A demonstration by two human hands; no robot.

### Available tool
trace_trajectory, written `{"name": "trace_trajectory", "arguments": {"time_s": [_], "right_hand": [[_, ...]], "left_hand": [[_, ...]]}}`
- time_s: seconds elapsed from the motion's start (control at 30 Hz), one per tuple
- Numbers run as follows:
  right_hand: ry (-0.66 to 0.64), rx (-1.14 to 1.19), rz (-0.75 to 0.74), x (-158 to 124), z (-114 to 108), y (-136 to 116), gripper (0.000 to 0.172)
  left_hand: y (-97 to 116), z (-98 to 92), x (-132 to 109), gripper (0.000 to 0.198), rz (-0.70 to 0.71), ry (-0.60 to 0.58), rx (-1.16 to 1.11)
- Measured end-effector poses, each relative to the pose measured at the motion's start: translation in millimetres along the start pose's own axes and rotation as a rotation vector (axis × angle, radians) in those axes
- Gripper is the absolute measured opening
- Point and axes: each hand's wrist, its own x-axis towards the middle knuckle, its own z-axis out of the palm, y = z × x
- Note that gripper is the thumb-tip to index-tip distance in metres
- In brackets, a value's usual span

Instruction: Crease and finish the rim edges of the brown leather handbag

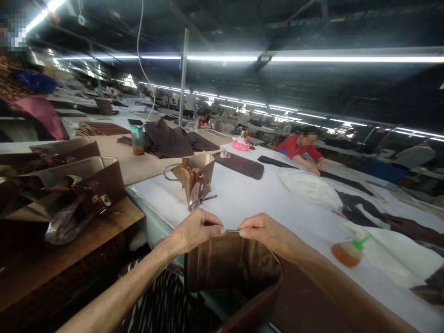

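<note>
In front of me is a brown handbag body [229, 263], its top open and its dark lining showing. My left hand [199, 227] pinches the far rim between thumb and fingers. A short way along the same rim, my right hand [260, 229] pinches it too, with a small gap between the two hands. Part of the bag's near side drops out of the picture at the bottom. Beyond my hands, a smaller tan and brown handbag [204, 173] with plastic-wrapped fittings stands on the white table [249, 199].
Several brown bags [100, 180] stand on a wooden surface [132, 215] at left. A glue bottle with a green nozzle [348, 252] lies at right near white sheeting. A jar [138, 141], dark fabric [166, 138] and a pink basket [242, 145] are farther back. A co-worker in red [294, 148] leans over the table.
</note>
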Motion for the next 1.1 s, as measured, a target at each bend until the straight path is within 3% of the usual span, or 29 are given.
{"name": "trace_trajectory", "arguments": {"time_s": [0.13, 0.33, 0.57, 0.87, 1.1], "right_hand": [[-0.027, 0.060, 0.054, 1, 0, 1, 0.024], [0.032, 0.012, -0.010, 3, 7, 4, 0.021], [-0.022, 0.128, 0.007, 3, 10, 9, 0.025], [0.038, -0.079, -0.102, -10, 16, 1, 0.023], [0.065, -0.090, -0.020, -12, 21, -4, 0.021]], "left_hand": [[2, 3.1, 0, 0.030, -0.017, -0.025, 0.056], [-1, 5.3, 0, 0.024, 0.033, -0.022, 0.118], [1, 1.8, 2, 0.024, -0.051, -0.107, 0.104], [3, 9.4, -4, 0.027, -0.056, -0.032, 0.152], [-2, 11.4, -6, 0.022, -0.079, -0.056, 0.145]]}}
